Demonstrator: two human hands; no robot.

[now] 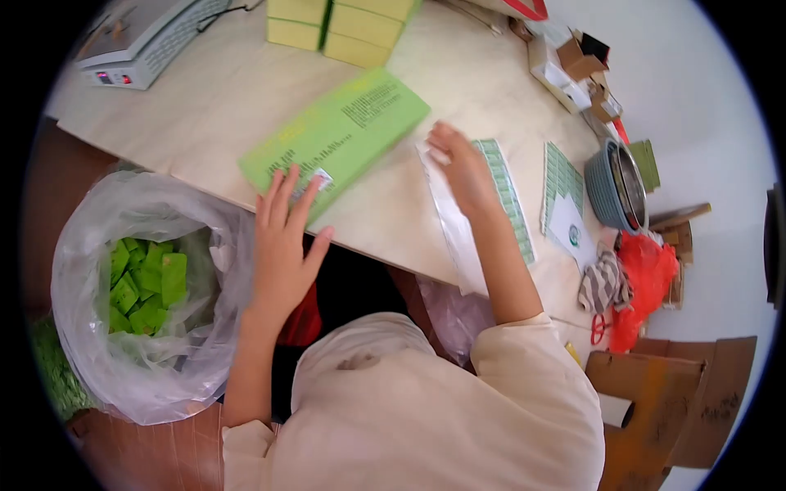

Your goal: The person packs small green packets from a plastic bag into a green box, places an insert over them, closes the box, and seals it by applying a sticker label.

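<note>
A long green box with printed text and a small white label lies slantwise on the table. My left hand rests on its near left end, fingers spread. Right of the box, my right hand is over a sheet of green stickers and its white backing paper. Motion blurs its bent fingers, so whether they pinch anything is unclear. Another green sticker sheet lies farther right, partly under a white paper.
Stacked yellow-green boxes stand at the back, a white device with a red display at back left. A clear plastic bag with green packets hangs open at left. Right are a grey-blue basket, red bag and cartons.
</note>
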